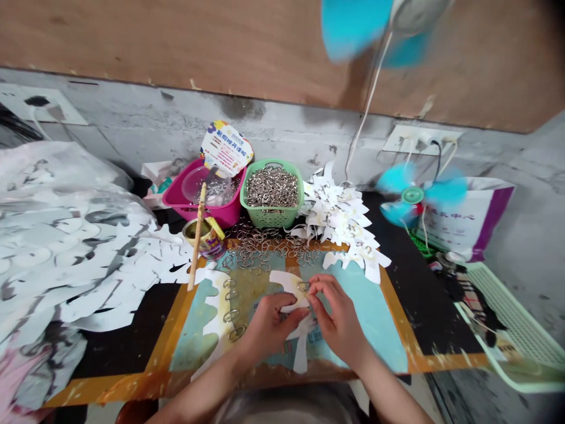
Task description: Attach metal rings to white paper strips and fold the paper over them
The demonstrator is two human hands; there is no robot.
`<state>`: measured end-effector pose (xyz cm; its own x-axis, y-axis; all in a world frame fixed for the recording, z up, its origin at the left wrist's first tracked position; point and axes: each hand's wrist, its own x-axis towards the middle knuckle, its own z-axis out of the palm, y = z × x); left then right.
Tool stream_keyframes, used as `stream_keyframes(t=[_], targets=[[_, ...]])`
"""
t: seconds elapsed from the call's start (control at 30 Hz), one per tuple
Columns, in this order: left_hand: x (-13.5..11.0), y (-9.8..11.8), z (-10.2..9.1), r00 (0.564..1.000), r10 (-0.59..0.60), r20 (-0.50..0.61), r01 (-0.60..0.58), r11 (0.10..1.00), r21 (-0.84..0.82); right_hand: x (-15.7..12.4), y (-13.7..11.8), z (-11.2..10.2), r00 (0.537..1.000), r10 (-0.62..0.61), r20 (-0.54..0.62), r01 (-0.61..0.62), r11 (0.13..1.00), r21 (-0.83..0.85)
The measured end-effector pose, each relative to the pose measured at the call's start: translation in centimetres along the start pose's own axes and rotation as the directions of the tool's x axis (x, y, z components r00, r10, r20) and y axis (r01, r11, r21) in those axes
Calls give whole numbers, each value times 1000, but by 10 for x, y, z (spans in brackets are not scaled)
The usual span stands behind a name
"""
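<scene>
My left hand (274, 323) pinches a white curved cut-out piece (285, 280) between thumb and fingers, over the blue mat. At the same piece, my right hand (336, 312) has thumb and forefinger closed on a small oval metal ring (303, 286) lying against its surface. Part of the cut-out is hidden behind my hands. Left of them lies another white cut-out (219, 294) with several metal rings along it. Loose rings (253, 247) are scattered on the mat just beyond my hands.
Behind stand a green basket (273, 219) full of rings and a pink basket (176, 203). A stick (196, 241) leans on a small tin (212, 244). White cut-outs are heaped left (110, 265) and back right (338, 215). A small blue fan (412, 195) spins at right.
</scene>
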<state>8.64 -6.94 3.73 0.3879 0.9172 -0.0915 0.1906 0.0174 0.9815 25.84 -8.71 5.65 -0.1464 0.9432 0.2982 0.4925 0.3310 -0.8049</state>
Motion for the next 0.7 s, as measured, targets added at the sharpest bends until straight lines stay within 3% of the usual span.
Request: stream_keyframes(t=[0.07, 0.17, 0.27, 0.37, 0.47, 0.6, 0.7], targets=[[0, 0, -2, 1000, 23, 14, -24, 999, 34, 2, 0, -1, 990, 118, 71, -127, 982, 141], [0, -3, 0, 997, -53, 63, 54, 998, -16, 2, 0, 2, 963, 248, 107, -270, 892, 363], [-1, -6, 1, 991, -109, 80, 115, 991, -75, 1, -1, 9, 952, 299, 64, -283, 783, 553], [-4, -7, -1, 992, -59, 110, 72, 991, -115, 1, -3, 16, 942, 334, 45, -278, 695, 663], [-6, -7, -5, 989, -20, 143, 50, 976, -210, 4, -2, 17, 910, 388, 142, -354, 556, 752], [-5, -7, -5, 989, -51, 139, 92, 946, -310, 11, 6, 7, 861, 343, 376, -494, 391, 776], [-3, -8, -4, 989, -43, 141, 85, 949, -304, 15, 12, -3, 872, 229, 433, -490, 397, 776]])
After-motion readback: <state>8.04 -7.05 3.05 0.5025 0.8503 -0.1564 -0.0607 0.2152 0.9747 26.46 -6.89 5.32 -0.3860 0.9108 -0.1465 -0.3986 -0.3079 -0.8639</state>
